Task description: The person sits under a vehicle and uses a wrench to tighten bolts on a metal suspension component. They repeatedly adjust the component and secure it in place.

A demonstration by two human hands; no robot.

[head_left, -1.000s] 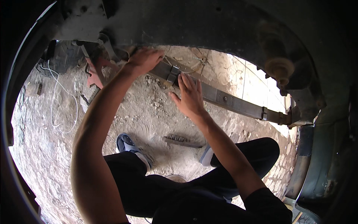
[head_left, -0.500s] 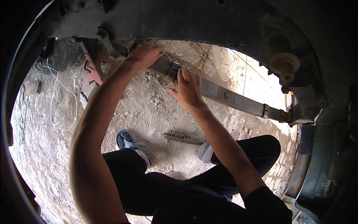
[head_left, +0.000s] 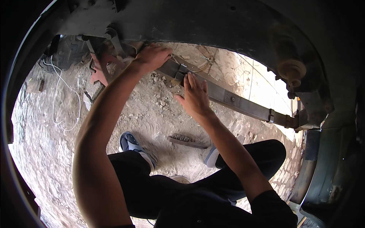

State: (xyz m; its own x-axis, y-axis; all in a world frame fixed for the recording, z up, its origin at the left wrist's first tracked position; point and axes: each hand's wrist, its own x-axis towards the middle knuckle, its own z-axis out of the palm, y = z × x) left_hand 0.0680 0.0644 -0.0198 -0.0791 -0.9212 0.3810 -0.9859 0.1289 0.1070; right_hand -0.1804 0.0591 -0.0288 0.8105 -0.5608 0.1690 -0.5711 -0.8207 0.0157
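A dark steel leaf spring (head_left: 243,102) runs slantwise from the upper middle down to the right, beneath the vehicle's frame. Over its upper part my left hand (head_left: 154,57) is closed, with the fingers bent across the far edge and partly hidden. My right hand (head_left: 197,97) lies against the spring with its fingers stretched out and the thumb held apart. Just left of those fingertips, a metal clamp (head_left: 179,74) wraps around the spring leaves. A thin light-coloured wire or cord (head_left: 197,70) shows behind the spring, near the clamp.
The black frame rail (head_left: 171,22) crosses overhead. A red jack stand (head_left: 100,70) and a tyre (head_left: 68,53) are at upper left, beside a white cable (head_left: 57,102). A wire brush (head_left: 186,141) lies on the dirt between my feet. A rubber-like bump stop (head_left: 292,70) hangs at right.
The whole view has shifted slightly. Both hands stay at nearly the same places on the leaf spring, the right one beside the clamp.
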